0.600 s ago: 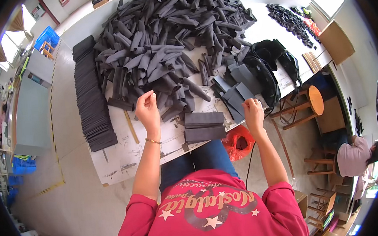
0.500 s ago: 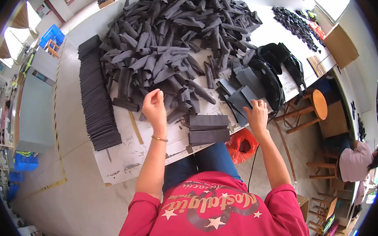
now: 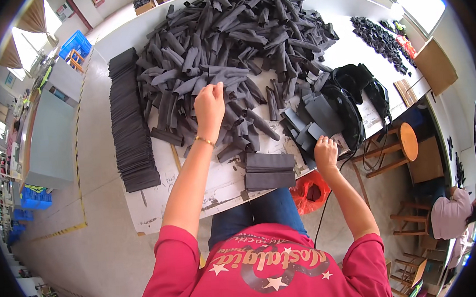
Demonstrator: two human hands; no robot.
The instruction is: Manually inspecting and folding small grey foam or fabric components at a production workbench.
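Note:
My left hand (image 3: 210, 106) reaches over a big heap of dark grey folded fabric pieces (image 3: 232, 46) on the white table (image 3: 160, 201), fingers bent down onto one piece in the heap. My right hand (image 3: 325, 150) rests near the table's front right edge, fingers on the flat grey pieces (image 3: 314, 120) lying beside a black machine (image 3: 353, 96). Between my arms sits a small neat stack of folded grey pieces (image 3: 270, 170). Whether either hand grips a piece cannot be told.
A long row of stacked flat grey pieces (image 3: 130, 122) runs down the table's left side. A round wooden stool (image 3: 404, 140) and a red bag (image 3: 311, 190) stand by my right leg. Another person (image 3: 451, 215) sits at lower right. Blue crates (image 3: 76, 46) stand far left.
My left hand has moved further out into the heap. My right hand has slid slightly to the right along the table's front edge.

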